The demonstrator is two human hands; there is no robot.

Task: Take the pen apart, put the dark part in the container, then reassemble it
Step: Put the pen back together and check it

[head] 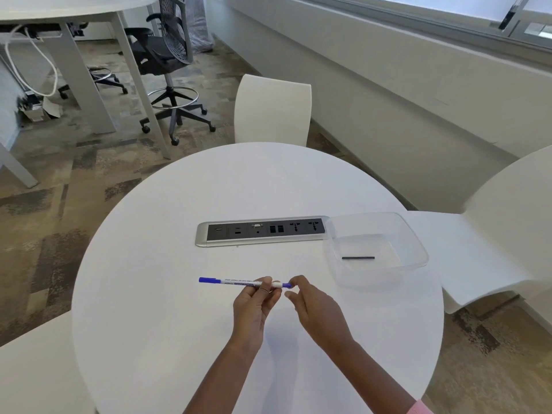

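A: How was the slim white pen with the blue cap (239, 282) lying relative to the hands?

B: It was held just above the round white surface (167, 240), its long axis running from nine o'clock to three o'clock. The capped end pointed to nine o'clock, and a small blue end piece (286, 285) was seen at the three o'clock end.

A: And the hands themselves?

B: The left hand (254, 306) was closed on the barrel near its three o'clock end, fingers pinched around it. The right hand (316, 309) was at the blue end piece, thumb and forefinger drawn together at it; whether it was truly gripped or only touched could not be told. The right hand was the nearer to that end, so any twist or push there would be judged its work, with the barrel steadied by the left.

A: Where was the dark part?

B: A thin black rod (358, 258) was seen lying flat inside the clear plastic rectangular container (418, 252), at about two o'clock from the hands, its axis also nine-to-three. The reassembly step was judged to be in hand.

A: Was anything in the way?

B: Nothing was seen between the hands and the container. A silver and black socket strip (263, 233) was set into the surface at twelve o'clock, touching or just beside the container's near corner. White moulded chairs (271, 109) were stood around the surface, well apart from the pen.
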